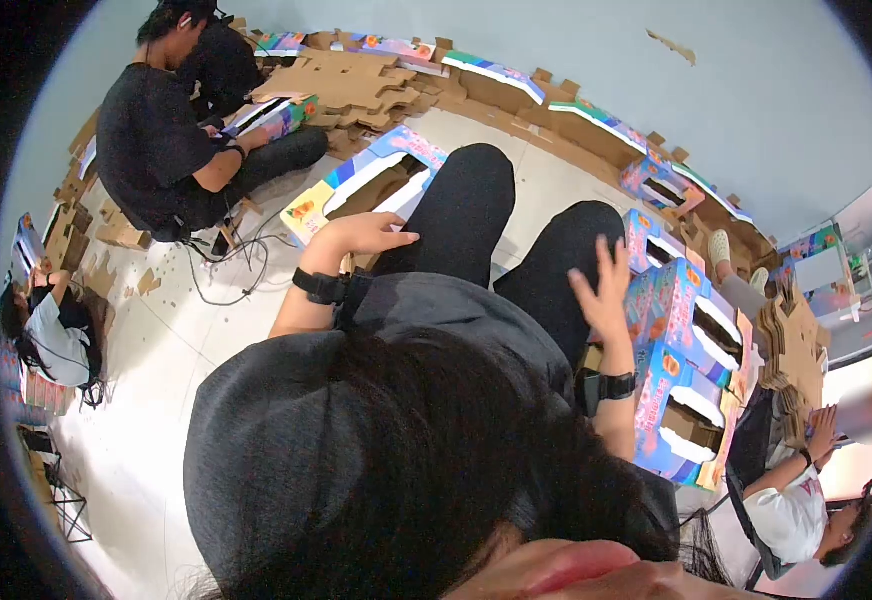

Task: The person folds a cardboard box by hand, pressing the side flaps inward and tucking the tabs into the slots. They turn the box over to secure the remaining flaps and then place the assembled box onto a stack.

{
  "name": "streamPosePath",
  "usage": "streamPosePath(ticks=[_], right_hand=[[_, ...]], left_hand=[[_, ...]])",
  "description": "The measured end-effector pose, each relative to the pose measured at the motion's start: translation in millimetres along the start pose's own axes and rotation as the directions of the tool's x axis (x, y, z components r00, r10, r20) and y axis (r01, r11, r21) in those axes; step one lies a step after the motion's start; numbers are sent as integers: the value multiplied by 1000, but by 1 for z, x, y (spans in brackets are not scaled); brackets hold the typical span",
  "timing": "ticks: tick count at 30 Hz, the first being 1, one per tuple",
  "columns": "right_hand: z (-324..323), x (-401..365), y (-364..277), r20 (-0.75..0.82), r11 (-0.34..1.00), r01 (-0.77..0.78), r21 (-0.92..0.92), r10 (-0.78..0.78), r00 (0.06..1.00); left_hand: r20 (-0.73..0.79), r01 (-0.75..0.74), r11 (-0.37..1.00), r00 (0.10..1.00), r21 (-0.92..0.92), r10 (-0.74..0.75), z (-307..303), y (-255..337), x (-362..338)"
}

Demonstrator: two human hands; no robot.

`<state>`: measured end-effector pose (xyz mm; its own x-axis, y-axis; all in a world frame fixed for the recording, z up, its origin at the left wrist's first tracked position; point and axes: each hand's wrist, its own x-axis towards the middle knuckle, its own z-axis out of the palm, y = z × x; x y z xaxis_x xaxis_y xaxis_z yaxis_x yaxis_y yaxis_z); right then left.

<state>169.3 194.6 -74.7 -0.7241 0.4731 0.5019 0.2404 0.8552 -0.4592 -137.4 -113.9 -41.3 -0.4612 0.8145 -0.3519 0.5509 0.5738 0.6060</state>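
Note:
Fingers loosely stretched and nothing visible in them, my left hand is beside my left thigh. It is nearest to the lower edge of a colourful printed box, whose long opening has white edges. Over my right thigh, my right hand is raised with its fingers spread and holds nothing. Close to its right are several blue and pink printed boxes, among them an upper one, a middle one and a lower one, with cut-out openings. Both wrists wear black bands.
At the upper left a seated person handles a printed box near stacked flat cardboard. Black cables lie on the floor. Another person sits at far left, another at lower right. Cardboard and printed boxes line the wall.

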Motion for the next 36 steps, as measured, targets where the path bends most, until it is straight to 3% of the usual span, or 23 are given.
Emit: streamPosePath(ticks=[2, 7, 13, 16, 19, 22, 25, 26, 28, 29, 30, 32, 34, 36], right_hand=[[-4, -2, -46, 192, 946, 109, -305, -51, 980], [2, -2, -47, 145, 962, 93, -256, -57, 988], [1, -4, -47, 140, 962, 80, -260, -44, 989], [1, -4, -45, 142, 963, 80, -259, -44, 989], [1, -4, -46, 150, 966, 63, -249, -26, 988], [1, -5, -44, 141, 967, 78, -243, -44, 989], [2, -5, -42, 137, 968, 78, -237, -46, 989], [2, -5, -42, 138, 969, 78, -233, -46, 989], [1, -5, -43, 140, 971, 72, -229, -40, 989], [1, -5, -43, 141, 972, 68, -227, -37, 989], [1, -5, -44, 140, 973, 69, -222, -38, 989], [2, -5, -43, 136, 975, 68, -213, -39, 990], [3, -5, -40, 130, 970, 85, -226, -57, 990], [4, -5, -39, 124, 970, 92, -225, -65, 990]], left_hand=[[-10, 22, 1000, 1000, 2, -22, -1, 8, -5], [-21, 36, 999, 999, -19, -36, 5, 2, -1], [-51, -122, 990, 991, 77, 126, 12, 18, -1], [-260, -268, 963, 928, 26, 266, 23, 15, 1], [-324, -369, 929, 881, -15, 345, 25, 23, -1], [-433, -514, 824, 703, 238, 564, 28, 22, 6], [-455, -642, 746, 725, -175, 517, 16, 36, 2], [-447, -581, 699, 801, -417, 398, 12, 45, -6], [-469, -593, 656, 795, -467, 385, 0, 37, -10], [-550, -633, 681, 738, -367, 390, -6, 27, -8], [-598, -580, 758, 733, -300, 324, -13, 16, -10], [-693, -436, 884, 690, -171, 207, -32, 1, -23], [-699, -297, 930, 712, -217, 65, -50, -45, -23], [-727, 25, 964, 652, -264, -216, -57, -133, -2]])
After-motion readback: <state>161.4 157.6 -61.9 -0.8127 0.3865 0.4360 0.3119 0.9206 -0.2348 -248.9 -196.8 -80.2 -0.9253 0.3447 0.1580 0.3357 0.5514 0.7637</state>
